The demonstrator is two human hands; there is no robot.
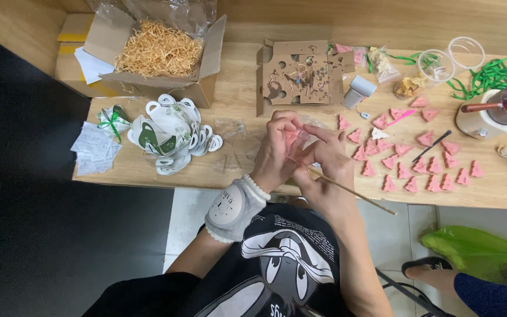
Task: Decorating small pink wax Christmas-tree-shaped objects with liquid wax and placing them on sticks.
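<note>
At frame centre: both hands met above the wooden surface, working one small pink piece between them.
Left hand: the left hand, a padded grey wrist wrap below it, was curled with fingers closed around the pink piece, apparently to steady it from above.
Right hand: the right hand pinched the same piece from the other side; a thin wooden stick ran out from under its palm toward the lower right, seemingly tucked there to stay within reach.
Pink piece: held off the surface, mostly hidden by fingers, so its exact shape could not be told.
Right of the hands: many pink triangular shapes lay spread in loose rows, set apart from each other, perhaps so they would not stick together.
Among them: a dark thin tool lay slantwise.
Far right: a small pot on a white base, with green ribbon behind it.
Upper centre: a flattened cardboard sheet with round holes.
Upper left: an open carton of straw-coloured shredded filling.
Left of the hands: a heap of white-and-green paper cut-outs.
Lower right corner: another person's sandalled foot on the floor.
</note>
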